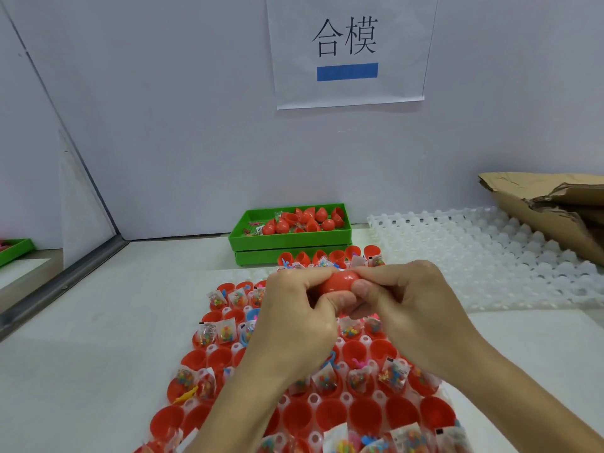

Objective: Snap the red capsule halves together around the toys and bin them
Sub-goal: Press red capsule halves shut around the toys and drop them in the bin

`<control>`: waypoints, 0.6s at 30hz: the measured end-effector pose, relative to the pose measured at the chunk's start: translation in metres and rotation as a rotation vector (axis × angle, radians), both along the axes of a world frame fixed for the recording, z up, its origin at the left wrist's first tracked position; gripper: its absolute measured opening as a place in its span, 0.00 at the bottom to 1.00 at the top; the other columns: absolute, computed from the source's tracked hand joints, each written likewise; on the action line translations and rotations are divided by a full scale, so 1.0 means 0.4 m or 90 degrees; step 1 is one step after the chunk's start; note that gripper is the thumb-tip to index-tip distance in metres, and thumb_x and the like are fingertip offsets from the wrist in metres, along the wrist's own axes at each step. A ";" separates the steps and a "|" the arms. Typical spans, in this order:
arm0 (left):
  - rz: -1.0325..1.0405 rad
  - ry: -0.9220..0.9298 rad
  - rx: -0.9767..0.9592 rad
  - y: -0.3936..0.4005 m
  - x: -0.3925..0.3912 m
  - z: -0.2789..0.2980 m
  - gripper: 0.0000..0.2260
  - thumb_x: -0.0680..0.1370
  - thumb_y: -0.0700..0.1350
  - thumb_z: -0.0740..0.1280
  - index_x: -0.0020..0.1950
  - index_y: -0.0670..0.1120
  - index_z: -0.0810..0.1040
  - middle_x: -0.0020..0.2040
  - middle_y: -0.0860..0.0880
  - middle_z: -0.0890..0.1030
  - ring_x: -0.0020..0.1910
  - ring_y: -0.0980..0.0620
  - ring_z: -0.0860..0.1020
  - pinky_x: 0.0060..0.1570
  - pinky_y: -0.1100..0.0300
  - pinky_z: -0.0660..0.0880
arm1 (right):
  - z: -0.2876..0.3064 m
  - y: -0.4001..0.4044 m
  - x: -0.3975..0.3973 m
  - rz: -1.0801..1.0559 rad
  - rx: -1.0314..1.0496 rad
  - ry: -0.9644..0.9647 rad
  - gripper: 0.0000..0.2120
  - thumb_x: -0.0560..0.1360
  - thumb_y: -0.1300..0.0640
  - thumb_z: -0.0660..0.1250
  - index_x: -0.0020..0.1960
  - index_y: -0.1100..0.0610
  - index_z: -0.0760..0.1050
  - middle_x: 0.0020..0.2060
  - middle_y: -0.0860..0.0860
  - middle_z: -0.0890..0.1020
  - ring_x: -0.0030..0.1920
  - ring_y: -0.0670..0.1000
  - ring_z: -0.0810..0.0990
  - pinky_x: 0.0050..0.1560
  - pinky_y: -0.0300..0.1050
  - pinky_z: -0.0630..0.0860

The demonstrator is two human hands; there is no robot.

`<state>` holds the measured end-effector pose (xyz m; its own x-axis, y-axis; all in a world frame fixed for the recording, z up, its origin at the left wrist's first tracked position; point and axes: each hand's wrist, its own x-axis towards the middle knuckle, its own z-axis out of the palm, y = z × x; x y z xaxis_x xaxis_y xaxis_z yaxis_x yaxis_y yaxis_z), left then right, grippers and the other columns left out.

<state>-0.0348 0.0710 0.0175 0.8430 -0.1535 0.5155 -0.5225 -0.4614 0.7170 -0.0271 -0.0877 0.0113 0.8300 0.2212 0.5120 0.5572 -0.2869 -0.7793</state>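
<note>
Both hands hold one red capsule (338, 282) above the tray, pressed between them. My left hand (300, 308) grips its left end with thumb and fingers curled round it. My right hand (402, 305) pinches its right end. Below lies a white holder tray (313, 398) filled with several open red capsule halves (366, 416), many holding small bagged toys (225, 331). A green bin (291, 238) at the back holds several closed red capsules (313, 220).
An empty white holder tray (490, 256) lies to the right, with torn cardboard (549, 207) behind it. A paper sign (348, 50) hangs on the white wall. Another green bin (13, 250) shows at the far left beyond a partition.
</note>
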 end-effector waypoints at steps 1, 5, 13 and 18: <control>0.018 -0.026 -0.004 0.000 -0.003 0.003 0.04 0.75 0.42 0.70 0.45 0.46 0.86 0.36 0.53 0.84 0.37 0.55 0.81 0.39 0.61 0.78 | -0.001 0.008 -0.006 0.012 0.008 0.001 0.11 0.80 0.65 0.64 0.47 0.59 0.85 0.36 0.52 0.86 0.38 0.50 0.86 0.43 0.44 0.83; 0.040 -0.132 0.102 0.000 -0.001 -0.002 0.04 0.76 0.42 0.70 0.44 0.43 0.83 0.32 0.51 0.79 0.32 0.52 0.75 0.33 0.54 0.74 | 0.007 0.023 -0.021 0.057 0.076 0.066 0.08 0.76 0.51 0.68 0.48 0.53 0.85 0.40 0.51 0.86 0.44 0.51 0.86 0.48 0.50 0.83; 0.071 -0.133 0.153 -0.010 -0.003 -0.009 0.13 0.69 0.46 0.78 0.52 0.49 0.84 0.40 0.56 0.80 0.40 0.58 0.76 0.40 0.66 0.73 | -0.009 0.011 0.000 0.042 0.120 0.137 0.05 0.75 0.58 0.73 0.45 0.50 0.86 0.39 0.50 0.87 0.43 0.50 0.87 0.46 0.42 0.83; -0.119 0.234 -0.207 0.002 -0.008 0.008 0.35 0.68 0.59 0.78 0.73 0.55 0.70 0.63 0.57 0.80 0.62 0.61 0.78 0.60 0.59 0.78 | -0.014 -0.012 0.018 0.140 0.258 0.225 0.11 0.71 0.52 0.75 0.53 0.49 0.85 0.48 0.55 0.87 0.51 0.57 0.86 0.51 0.47 0.83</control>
<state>-0.0380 0.0719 0.0207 0.9506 -0.2000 0.2373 -0.2620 -0.1072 0.9591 -0.0199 -0.0924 0.0055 0.9225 0.2523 0.2920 0.2560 0.1660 -0.9523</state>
